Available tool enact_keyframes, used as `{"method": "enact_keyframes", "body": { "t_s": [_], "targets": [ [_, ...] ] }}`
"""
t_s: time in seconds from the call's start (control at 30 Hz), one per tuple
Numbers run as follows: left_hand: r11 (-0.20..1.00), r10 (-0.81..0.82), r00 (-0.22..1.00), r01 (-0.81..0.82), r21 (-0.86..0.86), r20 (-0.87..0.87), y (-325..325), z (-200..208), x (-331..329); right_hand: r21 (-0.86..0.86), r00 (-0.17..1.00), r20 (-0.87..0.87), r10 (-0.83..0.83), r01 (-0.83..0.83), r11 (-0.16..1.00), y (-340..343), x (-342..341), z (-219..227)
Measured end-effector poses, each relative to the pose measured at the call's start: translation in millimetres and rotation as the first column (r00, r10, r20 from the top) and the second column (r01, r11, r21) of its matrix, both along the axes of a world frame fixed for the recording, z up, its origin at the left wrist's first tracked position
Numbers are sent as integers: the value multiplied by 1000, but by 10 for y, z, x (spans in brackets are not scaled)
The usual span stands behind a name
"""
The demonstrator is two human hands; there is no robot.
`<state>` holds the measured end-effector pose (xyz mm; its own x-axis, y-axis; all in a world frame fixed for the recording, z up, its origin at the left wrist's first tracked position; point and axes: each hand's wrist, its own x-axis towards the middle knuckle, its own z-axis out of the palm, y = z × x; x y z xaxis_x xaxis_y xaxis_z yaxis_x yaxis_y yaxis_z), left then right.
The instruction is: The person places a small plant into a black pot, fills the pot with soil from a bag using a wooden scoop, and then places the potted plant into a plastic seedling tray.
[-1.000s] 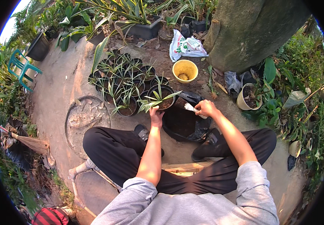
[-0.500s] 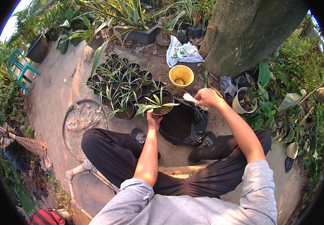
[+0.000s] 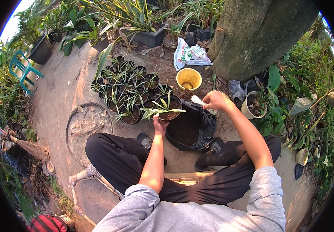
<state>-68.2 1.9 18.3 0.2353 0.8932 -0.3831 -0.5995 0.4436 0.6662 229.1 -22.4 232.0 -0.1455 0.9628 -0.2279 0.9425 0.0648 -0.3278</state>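
Note:
My left hand (image 3: 160, 125) is closed on the near side of a small black pot (image 3: 170, 115), which holds dark soil and a plant with pale-edged, narrow leaves (image 3: 163, 107). To its right, my right hand (image 3: 216, 101) pinches a small white brush-like tool (image 3: 196, 100), its white end pointing left toward the pot, a short gap away. Below both hands sits an open black plastic bag (image 3: 209, 131) with dark soil inside. Several more small black pots with similar seedlings (image 3: 126, 87) crowd together just left of the held pot.
A yellow bucket (image 3: 196, 73) stands beyond the bag, with a white printed sack (image 3: 190, 54) behind it. A tree trunk (image 3: 248, 42) rises at the far right, near a cream pot (image 3: 248, 108). A broom (image 3: 31, 149) and green chair (image 3: 24, 71) are at the left.
The white tool has tilted slightly in my right hand. My left hand still grips the potted plant, which has hardly moved; the whole view has shifted a little.

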Motion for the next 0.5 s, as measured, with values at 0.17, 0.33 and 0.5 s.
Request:
{"method": "enact_keyframes", "body": {
  "t_s": [0.17, 0.33, 0.5],
  "targets": [
    [994, -101, 995, 101, 31, -13, 55, -185, -50, -41, 1000, 19, 18, -17, 999, -14, -123, 123],
    [983, -171, 985, 172, 68, -20, 74, -186, 19, 175, 967, 241, 86, -130, 976, -17, -279, -44],
    [982, -184, 980, 187, 36, -81, 28, -69, 60, 357, 906, 403, 125, -282, 891, 17, -478, -174]
  ]
}}
